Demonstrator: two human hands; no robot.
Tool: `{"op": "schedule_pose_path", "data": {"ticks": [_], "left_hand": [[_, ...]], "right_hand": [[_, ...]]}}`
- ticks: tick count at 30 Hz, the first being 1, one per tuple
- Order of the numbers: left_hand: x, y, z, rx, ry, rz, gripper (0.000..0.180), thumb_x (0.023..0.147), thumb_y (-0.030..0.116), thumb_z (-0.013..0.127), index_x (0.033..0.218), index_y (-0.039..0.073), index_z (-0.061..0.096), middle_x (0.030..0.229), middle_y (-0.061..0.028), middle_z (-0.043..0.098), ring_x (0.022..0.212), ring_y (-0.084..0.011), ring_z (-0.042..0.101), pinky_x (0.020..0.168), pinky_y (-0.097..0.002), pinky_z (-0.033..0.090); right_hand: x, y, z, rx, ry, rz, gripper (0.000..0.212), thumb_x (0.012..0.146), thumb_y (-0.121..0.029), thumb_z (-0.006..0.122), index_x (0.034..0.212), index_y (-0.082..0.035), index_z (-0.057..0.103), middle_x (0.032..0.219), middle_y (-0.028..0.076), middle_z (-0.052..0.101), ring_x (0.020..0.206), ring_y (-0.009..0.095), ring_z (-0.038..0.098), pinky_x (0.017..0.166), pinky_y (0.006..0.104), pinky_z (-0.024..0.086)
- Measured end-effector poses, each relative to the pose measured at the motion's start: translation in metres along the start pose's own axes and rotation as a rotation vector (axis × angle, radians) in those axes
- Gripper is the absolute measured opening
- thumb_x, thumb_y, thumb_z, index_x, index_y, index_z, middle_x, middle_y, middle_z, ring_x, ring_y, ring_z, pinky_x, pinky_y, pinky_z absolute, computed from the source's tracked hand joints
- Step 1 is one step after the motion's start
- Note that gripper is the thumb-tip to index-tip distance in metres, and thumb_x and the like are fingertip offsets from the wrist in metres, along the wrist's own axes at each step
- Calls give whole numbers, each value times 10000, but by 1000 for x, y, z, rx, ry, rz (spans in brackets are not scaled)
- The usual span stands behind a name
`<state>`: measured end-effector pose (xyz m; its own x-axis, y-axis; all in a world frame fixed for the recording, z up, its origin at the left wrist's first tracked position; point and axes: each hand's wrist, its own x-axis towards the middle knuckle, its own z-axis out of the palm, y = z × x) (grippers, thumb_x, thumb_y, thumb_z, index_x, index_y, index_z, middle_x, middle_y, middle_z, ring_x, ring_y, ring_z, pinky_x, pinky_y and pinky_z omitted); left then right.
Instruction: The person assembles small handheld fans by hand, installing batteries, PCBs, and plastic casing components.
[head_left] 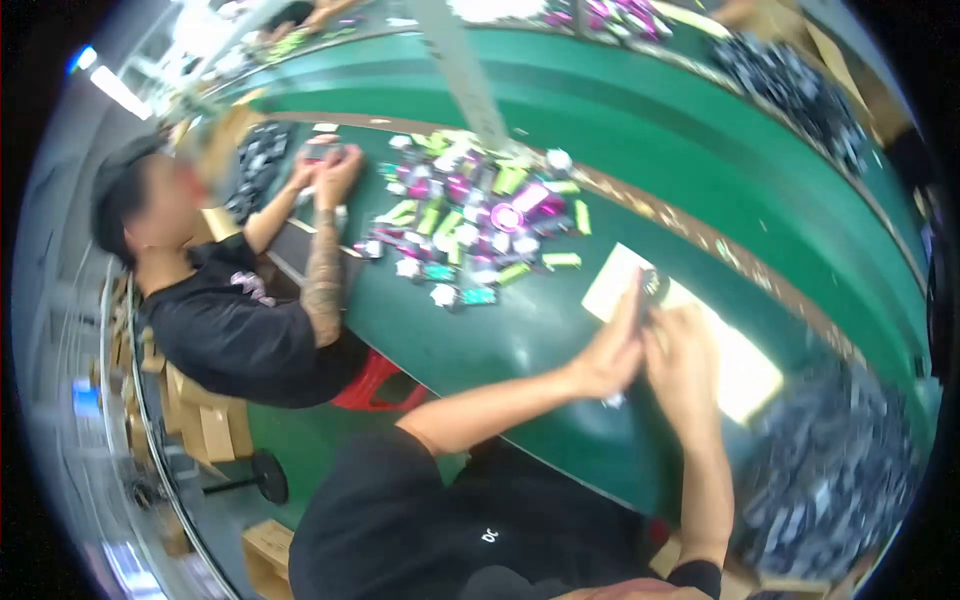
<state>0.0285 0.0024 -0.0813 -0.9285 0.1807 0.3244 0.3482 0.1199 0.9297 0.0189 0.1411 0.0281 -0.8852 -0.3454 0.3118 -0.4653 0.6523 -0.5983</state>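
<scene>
In front of me, both hands meet over a pale yellow sheet (738, 372) on the green table. My left hand (610, 352) is closed around a small dark piece (655, 287), whose rounded upper end shows above the fingers. My right hand (684, 360) presses against the same piece from the right, its fingers bent together. The fingers cover most of the piece, so its kind cannot be made out. Under my left hand a small whitish bit (613, 400) shows. Left of the sheet lies a loose pile of green, purple and white small parts (470, 215).
A big heap of dark grey pieces (830, 470) stands at my right. A co-worker (230, 300) in black sits at the left, hands (328, 165) raised around a small item. A post (460, 75) rises behind the pile, before a green conveyor belt (640, 130). Cartons (215, 430) stand on the left.
</scene>
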Motion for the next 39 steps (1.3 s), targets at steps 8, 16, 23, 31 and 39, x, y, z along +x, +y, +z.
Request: {"op": "schedule_pose_path", "data": {"ticks": [8, 16, 23, 31, 39], "left_hand": [[1, 29, -4, 20, 79, 75, 870, 918, -38, 446, 1612, -44, -78, 1508, -315, 293, 1403, -432, 354, 1206, -398, 232], [1, 34, -5, 22, 7, -11, 863, 921, -41, 446, 1608, -52, -77, 1447, -328, 328, 1294, -459, 416, 1169, -412, 290], [2, 17, -7, -73, -13, -31, 893, 900, -39, 462, 1619, -37, -68, 1620, -276, 208, 1503, -358, 270, 1229, -391, 214], [23, -2, -25, -279, 157, -308, 880, 832, 29, 472, 1637, 4, 117, 1576, -145, 400, 1441, -250, 400, 1181, -342, 330], [19, 17, -30, -426, 28, -174, 929, 848, -20, 438, 1658, 100, 0, 1289, -121, 515, 982, -156, 524, 855, -291, 467]], "right_hand": [[1, -14, -1, 96, -4, 26, 216, 807, 78, 725, 1022, 60, 722, 828, 140, 582, 650, 266, 608, 617, 383, 483], [4, -8, -2, 92, -13, 10, 173, 752, 62, 750, 921, 57, 711, 765, 114, 607, 599, 195, 550, 566, 325, 429], [3, 18, 11, 275, -151, 271, 99, 813, 45, 721, 905, 31, 686, 811, 82, 653, 676, 130, 612, 617, 272, 481], [10, 13, -15, 857, 241, 67, 94, 918, 67, 675, 961, 14, 609, 1026, 54, 581, 828, 112, 596, 665, 246, 536], [14, 37, -42, 803, -74, 317, 138, 882, -43, 786, 973, -11, 686, 844, -27, 662, 717, 16, 573, 593, 180, 458]]}}
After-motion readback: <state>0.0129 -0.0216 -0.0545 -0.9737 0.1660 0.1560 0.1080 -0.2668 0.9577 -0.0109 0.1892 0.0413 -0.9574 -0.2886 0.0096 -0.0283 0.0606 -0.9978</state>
